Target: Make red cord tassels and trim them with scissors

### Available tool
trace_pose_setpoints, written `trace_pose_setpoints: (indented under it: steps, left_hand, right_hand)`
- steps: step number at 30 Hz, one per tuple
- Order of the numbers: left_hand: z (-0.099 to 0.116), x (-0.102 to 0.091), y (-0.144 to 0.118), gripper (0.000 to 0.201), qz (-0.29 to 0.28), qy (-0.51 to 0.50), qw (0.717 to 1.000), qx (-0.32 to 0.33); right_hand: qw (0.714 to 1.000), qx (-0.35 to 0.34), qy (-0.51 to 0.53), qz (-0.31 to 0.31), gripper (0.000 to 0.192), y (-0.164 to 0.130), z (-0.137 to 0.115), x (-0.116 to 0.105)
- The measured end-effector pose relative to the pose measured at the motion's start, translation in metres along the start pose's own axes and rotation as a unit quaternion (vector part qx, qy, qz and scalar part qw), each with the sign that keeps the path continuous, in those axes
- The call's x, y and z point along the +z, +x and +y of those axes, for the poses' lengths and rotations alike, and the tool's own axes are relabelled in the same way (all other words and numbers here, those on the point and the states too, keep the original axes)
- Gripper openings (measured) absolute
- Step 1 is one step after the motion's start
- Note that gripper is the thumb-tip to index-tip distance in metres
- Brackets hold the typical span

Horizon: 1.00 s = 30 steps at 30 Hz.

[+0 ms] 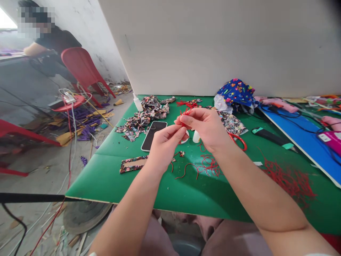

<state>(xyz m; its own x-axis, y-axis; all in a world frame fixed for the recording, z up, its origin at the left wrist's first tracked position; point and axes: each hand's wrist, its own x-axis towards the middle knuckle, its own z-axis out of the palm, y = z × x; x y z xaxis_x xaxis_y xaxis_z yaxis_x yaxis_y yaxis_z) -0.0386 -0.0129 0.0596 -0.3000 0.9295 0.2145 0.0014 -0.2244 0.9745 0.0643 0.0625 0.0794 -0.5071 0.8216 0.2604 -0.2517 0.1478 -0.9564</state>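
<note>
A small bunch of red string (186, 112) sticks up between my fingertips above the green tabletop. My right hand (204, 128) pinches it from the right, thumb against fingers. From the lower left my left hand (169, 142) also pinches, its fingertips meeting the right hand's at the base of the bunch. Most of the bunch is hidden by the fingers. Under my hands lie loose red threads (209, 165) and a strip with floral fabric edges (131, 164). A white bottle (196, 137) and red-handled scissors (239, 141) are partly covered by my right hand.
A phone (153, 137) lies left of my hands, beside crumpled floral fabric (154, 108). To the right are a utility knife (274, 138), a blue board (301, 137), a pink glue gun (282, 105) and a red thread pile (290, 179). Another person (58, 41) sits far left.
</note>
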Motion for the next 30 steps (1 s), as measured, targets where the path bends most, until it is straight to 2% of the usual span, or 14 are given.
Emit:
trace_pose_setpoints:
  steps: [8,13,20,30]
  left_hand:
    - [-0.003,0.003,0.001,0.017,-0.027,-0.096,0.991,-0.088]
    - [-0.003,0.004,0.001,0.018,-0.034,-0.112,0.987,-0.106]
    - [-0.006,0.005,0.0,0.024,-0.059,-0.136,0.973,-0.179]
    - [-0.007,0.008,0.001,0.021,-0.078,-0.135,0.966,-0.207]
  right_hand:
    - [1.0,-0.002,-0.019,0.015,0.025,0.004,0.004,-0.002]
    - [1.0,0.003,-0.003,0.024,0.025,0.007,0.007,-0.003]
    - [0.997,-0.019,-0.026,0.068,0.022,0.012,0.011,-0.009]
    - [0.994,-0.024,-0.017,0.103,0.026,0.019,0.01,-0.019]
